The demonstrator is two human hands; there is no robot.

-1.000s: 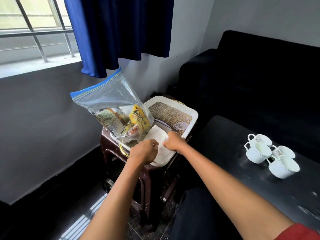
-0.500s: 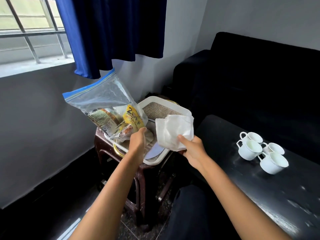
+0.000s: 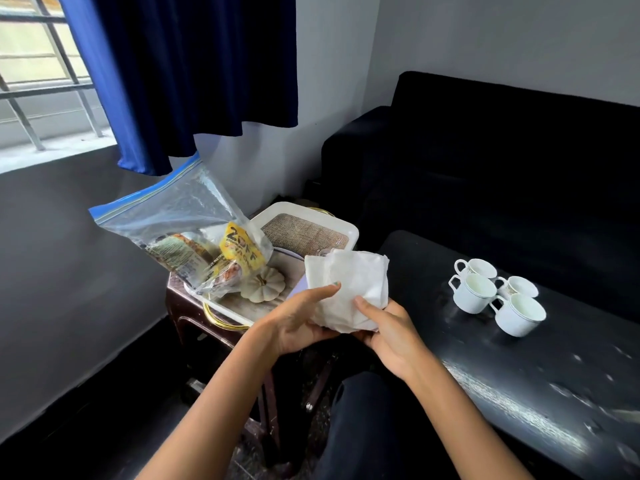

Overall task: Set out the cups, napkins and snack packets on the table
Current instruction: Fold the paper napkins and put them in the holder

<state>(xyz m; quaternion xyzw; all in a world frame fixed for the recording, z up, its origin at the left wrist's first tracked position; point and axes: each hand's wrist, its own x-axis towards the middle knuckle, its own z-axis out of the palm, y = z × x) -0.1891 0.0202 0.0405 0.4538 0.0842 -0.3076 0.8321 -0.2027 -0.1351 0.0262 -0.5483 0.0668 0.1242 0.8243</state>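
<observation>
Inside the clear zip bag (image 3: 180,220), the yellow snack packet (image 3: 242,254) bears large dark letters that look like "ZOFF", with smaller print below too blurred to read. The green-brown packet (image 3: 180,258) beside it shows an edge strip with "INSTRU" legible; the rest is unreadable.

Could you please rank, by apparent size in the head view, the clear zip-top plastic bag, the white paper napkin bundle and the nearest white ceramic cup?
1. Clear zip-top plastic bag
2. White paper napkin bundle, though nearness may inflate it
3. Nearest white ceramic cup
</observation>
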